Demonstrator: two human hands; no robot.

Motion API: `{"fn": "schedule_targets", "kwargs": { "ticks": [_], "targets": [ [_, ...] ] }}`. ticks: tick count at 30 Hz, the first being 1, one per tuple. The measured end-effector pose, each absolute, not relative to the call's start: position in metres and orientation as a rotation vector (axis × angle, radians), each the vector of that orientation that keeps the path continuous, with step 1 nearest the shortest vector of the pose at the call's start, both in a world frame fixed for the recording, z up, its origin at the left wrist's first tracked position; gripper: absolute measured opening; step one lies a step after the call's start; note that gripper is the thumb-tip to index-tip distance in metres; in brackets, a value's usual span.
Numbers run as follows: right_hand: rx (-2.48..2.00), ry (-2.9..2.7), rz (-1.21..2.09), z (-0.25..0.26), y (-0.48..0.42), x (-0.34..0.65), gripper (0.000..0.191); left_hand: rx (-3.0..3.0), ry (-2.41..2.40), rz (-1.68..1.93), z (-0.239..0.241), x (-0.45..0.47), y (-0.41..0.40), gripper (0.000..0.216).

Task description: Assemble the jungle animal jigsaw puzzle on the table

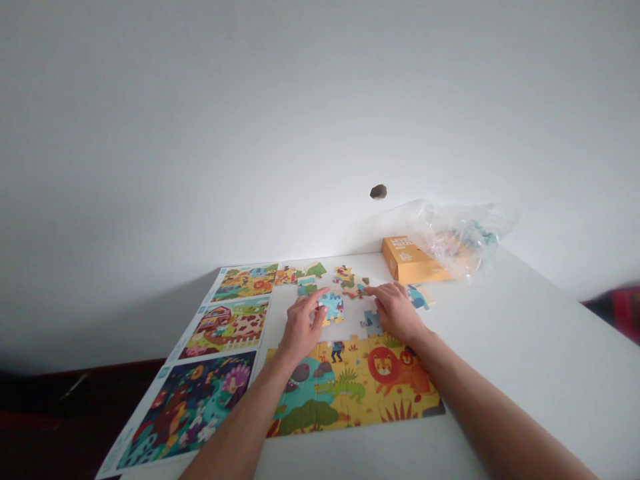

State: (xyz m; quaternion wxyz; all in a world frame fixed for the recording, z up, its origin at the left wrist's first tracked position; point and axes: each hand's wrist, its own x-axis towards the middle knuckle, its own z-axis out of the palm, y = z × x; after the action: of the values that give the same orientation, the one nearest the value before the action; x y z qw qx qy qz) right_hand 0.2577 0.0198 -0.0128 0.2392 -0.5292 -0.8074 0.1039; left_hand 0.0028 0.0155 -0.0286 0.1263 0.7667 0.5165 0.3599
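Note:
My left hand has its thumb and forefinger on the edges of a light-blue puzzle piece, just above the joined part of a jigsaw puzzle. That part shows lions, a crocodile and a hippo on yellow ground. My right hand reaches out with its forefinger at a group of loose puzzle pieces; its other fingers are bent and partly hidden. Under its thumb side lies a blue puzzle piece, partly covered by the hand.
On the left lies a sheet with three pictures. More loose pieces lie at the back. An orange puzzle box and a clear plastic bag stand by the wall, near another blue piece. The wall has a hole.

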Motion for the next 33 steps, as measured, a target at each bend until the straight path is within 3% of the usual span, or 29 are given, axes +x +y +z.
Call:
{"fn": "schedule_targets", "kwargs": {
  "ticks": [5,12,17,26,33],
  "targets": [
    [-1.443,-2.066,0.207,-0.017,0.023,0.263,0.037,2.322,1.838,0.899,-0.024,0.003,0.013,0.034],
    [-1.402,-2.102,0.192,-0.021,0.023,0.265,0.03,2.455,1.674,0.635,-0.023,0.005,0.008,0.042],
    [-1.399,-2.162,0.218,-0.025,0.025,0.265,0.028,2.325,1.906,0.596,-0.027,0.002,0.014,0.038],
    [-1.174,-2.269,0.313,-0.013,0.019,0.265,0.033,2.44,1.8,0.716,-0.021,0.001,0.013,0.036],
    [-1.252,-2.538,0.436,-0.005,0.011,0.253,0.056,2.501,1.832,0.48,-0.021,0.006,0.006,0.038]
  ]
}}
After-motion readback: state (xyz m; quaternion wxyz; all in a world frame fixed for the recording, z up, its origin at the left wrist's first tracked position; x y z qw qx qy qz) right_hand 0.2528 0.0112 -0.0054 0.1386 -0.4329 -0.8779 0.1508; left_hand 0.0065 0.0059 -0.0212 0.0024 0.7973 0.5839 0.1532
